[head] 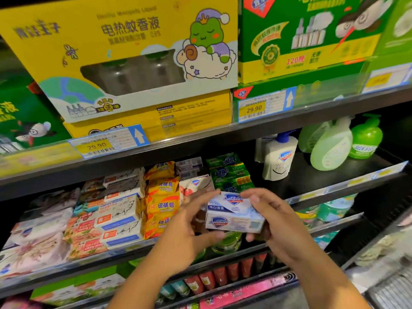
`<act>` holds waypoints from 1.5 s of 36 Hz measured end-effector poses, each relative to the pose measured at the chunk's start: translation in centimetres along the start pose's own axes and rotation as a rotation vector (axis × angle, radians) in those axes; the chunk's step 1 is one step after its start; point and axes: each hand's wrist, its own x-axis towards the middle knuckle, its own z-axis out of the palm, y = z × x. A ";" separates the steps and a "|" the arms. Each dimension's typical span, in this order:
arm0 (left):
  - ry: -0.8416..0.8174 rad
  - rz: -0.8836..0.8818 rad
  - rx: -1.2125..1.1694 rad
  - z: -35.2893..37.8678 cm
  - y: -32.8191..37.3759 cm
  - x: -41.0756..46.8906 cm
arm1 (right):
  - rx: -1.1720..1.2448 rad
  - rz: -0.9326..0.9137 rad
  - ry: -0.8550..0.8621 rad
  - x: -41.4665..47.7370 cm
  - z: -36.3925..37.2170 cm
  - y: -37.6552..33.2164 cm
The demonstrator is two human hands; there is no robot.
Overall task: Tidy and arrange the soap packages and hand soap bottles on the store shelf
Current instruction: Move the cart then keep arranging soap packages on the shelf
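The left hand point(194, 221) and right hand point(275, 219) both hold a Safeguard soap pack point(234, 216) just in front of the shelf point(312, 177), not put down yet, and the hand soap bottles point(330, 150) lean messily.

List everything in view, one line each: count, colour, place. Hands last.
soap boxes: two stacked, white-blue, held before the middle shelf
yellow soap packs: several, yellow-orange, middle shelf, centre
goat soap boxes: several, white with blue and orange, left of the yellow packs
green soap packs: several, green, behind the held boxes
white pump bottle: one, white, blue pump, middle shelf, right
green pump bottles: three, two pale, one bright, far right
yellow cartons: two stacked, top shelf, left
green cartons: several, top shelf, right and far left
price tags: two readable, yellow-blue, top shelf edge
left hand: grips the boxes' left end
right hand: grips their right end
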 end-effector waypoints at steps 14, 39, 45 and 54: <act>0.273 -0.128 -0.397 0.9 0.9 1.5 | -0.183 -0.030 -0.043 1.5 -0.5 0.5; 0.210 -0.110 -0.360 0.0 0.7 3.1 | -0.429 -0.151 -0.052 2.9 -2.1 1.4; 0.265 -0.032 -0.465 0.4 0.6 3.2 | -0.528 -0.066 -0.155 3.2 0.0 2.7; 0.277 0.016 -0.342 -0.7 0.0 2.9 | -0.504 -0.019 -0.167 3.9 0.1 3.5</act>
